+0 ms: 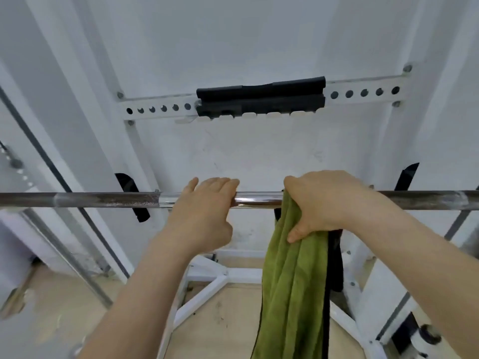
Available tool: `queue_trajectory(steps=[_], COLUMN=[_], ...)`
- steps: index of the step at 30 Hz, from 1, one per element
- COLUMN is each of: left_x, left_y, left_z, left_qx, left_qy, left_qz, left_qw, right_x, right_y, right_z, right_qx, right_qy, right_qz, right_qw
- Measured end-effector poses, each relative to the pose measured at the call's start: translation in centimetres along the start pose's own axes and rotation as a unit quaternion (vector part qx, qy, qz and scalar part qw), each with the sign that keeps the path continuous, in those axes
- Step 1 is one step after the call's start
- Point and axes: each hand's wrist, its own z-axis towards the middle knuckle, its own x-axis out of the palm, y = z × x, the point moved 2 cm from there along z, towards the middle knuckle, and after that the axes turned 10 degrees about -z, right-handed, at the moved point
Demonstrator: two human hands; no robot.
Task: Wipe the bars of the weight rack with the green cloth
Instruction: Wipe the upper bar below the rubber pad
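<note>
Green cloth (293, 281) draped over the chrome middle of the bar (103, 200), right of centre, its long tail hanging near. Right hand (324, 203) clamps it to the bar, thumb pinching the folds. Left hand (204, 211) curls bare round the bar just left. Dark strip (335, 260) behind the cloth, possibly a strap. Far: perforated white crossbar (160, 108) carrying a black pad (259, 95); black hooks (125, 182) either side; white base frame (207, 288) below.

Head cam, fwd/down, close on bar (103, 200).

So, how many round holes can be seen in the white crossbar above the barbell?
11 holes: six left of the black pad, five right of it; the pad may hide more.
</note>
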Motion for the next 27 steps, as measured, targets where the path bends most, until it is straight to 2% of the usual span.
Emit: queue_trajectory(steps=[2,5,7,9,12,15,17,19,22,24,27], left_x=[0.3,0.6,-0.1,-0.8,-1.0,0.0,1.1,2.4,1.5,1.0,1.8], left_y=[1.0,0.7,0.4,0.3,0.7,-0.5,-2.3,-2.8,-3.5,-5.8,-9.9], left_z=[-0.4,-0.4,-0.7,-1.4,-2.5,-3.0,-2.2,-0.7,1.7,3.3,5.0], left_qx=[0.014,0.046,0.036,0.013,0.01,0.021,0.056,0.05,0.002,-0.039,-0.046], left_qy=[-0.011,-0.034,-0.046,-0.072,-0.169,-0.248,-0.249,-0.213,-0.188,-0.144,-0.136], left_qz=[0.044,0.005,-0.105,-0.241,-0.305,-0.232,-0.093,-0.002,0.037,0.044,-0.018], left_qw=[0.999,0.998,0.993,0.968,0.937,0.94,0.962,0.976,0.981,0.988,0.989], right_x=[0.2,-0.1,-0.9,-2.0,-2.6,-1.7,-0.1,1.8,3.6,3.8,4.0], right_y=[1.0,4.0,6.7,9.3,10.5,6.2,1.7,-1.1,-1.0,-0.4,-0.8], right_z=[0.7,1.6,2.6,3.9,4.8,2.4,0.5,-0.9,-0.7,-0.2,-0.1], right_qx=[0.037,0.084,0.074,0.041,-0.019,-0.045,0.012,0.071,0.15,0.166,0.183], right_qy=[-0.084,-0.165,-0.201,-0.207,-0.202,-0.146,-0.084,-0.049,-0.154,-0.17,-0.205], right_qz=[-0.051,-0.084,-0.059,-0.031,0.053,0.174,0.143,0.055,-0.007,-0.018,-0.009], right_qw=[0.994,0.979,0.975,0.977,0.978,0.973,0.986,0.995,0.977,0.971,0.961])
